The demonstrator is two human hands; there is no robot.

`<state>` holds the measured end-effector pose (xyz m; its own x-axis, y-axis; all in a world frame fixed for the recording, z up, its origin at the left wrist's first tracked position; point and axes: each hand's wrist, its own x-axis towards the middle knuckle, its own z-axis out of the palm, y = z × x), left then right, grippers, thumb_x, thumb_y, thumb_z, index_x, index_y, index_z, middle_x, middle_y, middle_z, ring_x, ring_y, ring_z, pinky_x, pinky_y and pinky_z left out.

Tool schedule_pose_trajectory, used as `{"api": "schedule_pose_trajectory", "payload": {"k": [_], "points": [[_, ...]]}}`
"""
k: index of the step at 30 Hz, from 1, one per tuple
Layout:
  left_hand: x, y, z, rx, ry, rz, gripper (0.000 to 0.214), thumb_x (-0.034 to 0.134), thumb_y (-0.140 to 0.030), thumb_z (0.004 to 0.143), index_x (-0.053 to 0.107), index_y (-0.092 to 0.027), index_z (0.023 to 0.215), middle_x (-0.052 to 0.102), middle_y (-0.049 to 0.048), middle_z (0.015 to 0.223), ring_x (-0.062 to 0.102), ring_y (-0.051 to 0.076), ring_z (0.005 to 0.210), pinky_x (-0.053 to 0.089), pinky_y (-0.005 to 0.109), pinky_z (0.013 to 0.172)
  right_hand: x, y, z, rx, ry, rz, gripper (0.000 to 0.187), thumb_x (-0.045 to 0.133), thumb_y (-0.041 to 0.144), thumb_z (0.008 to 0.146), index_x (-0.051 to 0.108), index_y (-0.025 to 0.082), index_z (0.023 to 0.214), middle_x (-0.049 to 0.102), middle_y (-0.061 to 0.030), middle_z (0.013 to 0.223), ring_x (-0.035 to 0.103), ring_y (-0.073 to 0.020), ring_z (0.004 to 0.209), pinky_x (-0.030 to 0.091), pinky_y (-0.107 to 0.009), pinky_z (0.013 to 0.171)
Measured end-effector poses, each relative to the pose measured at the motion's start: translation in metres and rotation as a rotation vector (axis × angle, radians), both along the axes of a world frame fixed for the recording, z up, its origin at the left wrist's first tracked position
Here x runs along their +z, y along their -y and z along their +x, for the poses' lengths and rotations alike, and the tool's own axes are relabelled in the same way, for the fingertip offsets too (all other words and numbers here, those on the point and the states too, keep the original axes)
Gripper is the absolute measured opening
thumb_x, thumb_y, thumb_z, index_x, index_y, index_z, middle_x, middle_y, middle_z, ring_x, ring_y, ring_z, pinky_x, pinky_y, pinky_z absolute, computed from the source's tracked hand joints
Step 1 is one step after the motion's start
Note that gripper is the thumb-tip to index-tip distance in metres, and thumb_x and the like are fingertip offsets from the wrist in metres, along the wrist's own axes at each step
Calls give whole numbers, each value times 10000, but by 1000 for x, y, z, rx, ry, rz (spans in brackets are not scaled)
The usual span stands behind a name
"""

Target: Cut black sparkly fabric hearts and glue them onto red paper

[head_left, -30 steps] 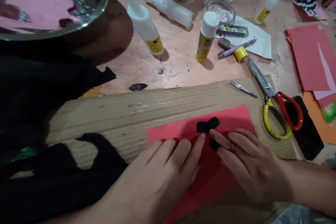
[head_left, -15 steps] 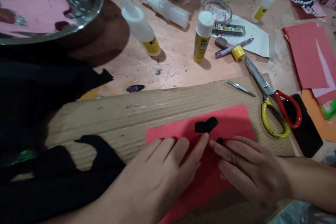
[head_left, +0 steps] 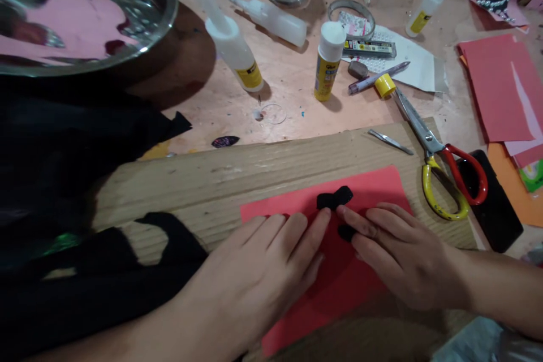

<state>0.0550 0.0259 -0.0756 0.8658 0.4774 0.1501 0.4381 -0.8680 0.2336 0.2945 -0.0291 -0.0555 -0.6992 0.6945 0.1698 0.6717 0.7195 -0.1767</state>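
**papercut_fan:** what stage are we at here?

**gluey_mitts:** Looks like the pressing-down bit to me. A small black paper cut-out (head_left: 335,198) sits near the top edge of a red paper sheet (head_left: 382,184), which lies on a slab of corrugated cardboard (head_left: 212,181). Both index fingertips meet at the cut-out's lower edge.

**papercut_fan:** hands doing what exactly?

**gluey_mitts:** The left hand (head_left: 263,271) is palm down on the red sheet, fingers stretched out side by side, gripping nothing. The right hand (head_left: 403,260) is also flat and angled in from the right, fingers straight. A bit of black peeks out under its index finger, but I can't tell if it's pinched or just pressed.

**papercut_fan:** and after this?

**gluey_mitts:** My guess is any next move needs the sheet pinned and light, even pressure so the piece doesn't skid. The scissors (head_left: 441,164), tweezers (head_left: 390,142) and glue stick (head_left: 328,62) lie untouched beyond.
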Motion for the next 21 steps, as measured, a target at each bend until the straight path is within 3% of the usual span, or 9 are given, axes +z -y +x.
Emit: {"api": "schedule_pose_trajectory", "payload": {"k": [5, 10, 14, 17, 21], "points": [[-1, 0, 0, -1, -15, 102, 337, 301, -216, 1045, 515, -56, 1250, 672, 74, 809, 632, 246, 611, 487, 375, 546, -2, 2, 0, 52, 85, 97, 270, 406, 109, 963, 674, 132, 993, 716, -223, 1279, 611, -257, 878, 499, -418, 852], [-2, -3, 1, 10, 54, 83, 320, 316, -254, 1051, 596, -106, 1094, 642, 49, 761, 615, 221, 600, 465, 341, 535, 0, 5, 6, 68, -29, 139, 243, 438, 121, 970, 680, 140, 958, 740, -188, 1241, 618, -255, 921, 492, -400, 839], [-2, -12, 1, -1, 122, 22, 390, 338, -243, 1047, 589, -181, 754, 572, 12, 637, 528, 167, 523, 383, 304, 500, -3, 4, 9, -18, 10, 89, 221, 477, 109, 972, 675, 161, 890, 724, -131, 1289, 564, -226, 855, 459, -374, 759], [-3, -19, 1, 5, 197, 32, 404, 394, -218, 1030, 588, -185, 678, 561, 5, 606, 503, 145, 522, 371, 289, 512, -8, 3, 10, -26, 66, 36, 196, 488, 119, 981, 681, 151, 966, 700, -103, 1341, 523, -225, 831, 432, -371, 721], [-8, -22, 4, -37, 213, 65, 423, 437, -211, 1009, 597, -185, 618, 581, 9, 565, 530, 144, 533, 397, 291, 553, -13, 2, 13, -38, 59, 42, 168, 537, 114, 969, 683, 149, 1044, 680, -93, 1378, 529, -236, 929, 443, -374, 811]]}}
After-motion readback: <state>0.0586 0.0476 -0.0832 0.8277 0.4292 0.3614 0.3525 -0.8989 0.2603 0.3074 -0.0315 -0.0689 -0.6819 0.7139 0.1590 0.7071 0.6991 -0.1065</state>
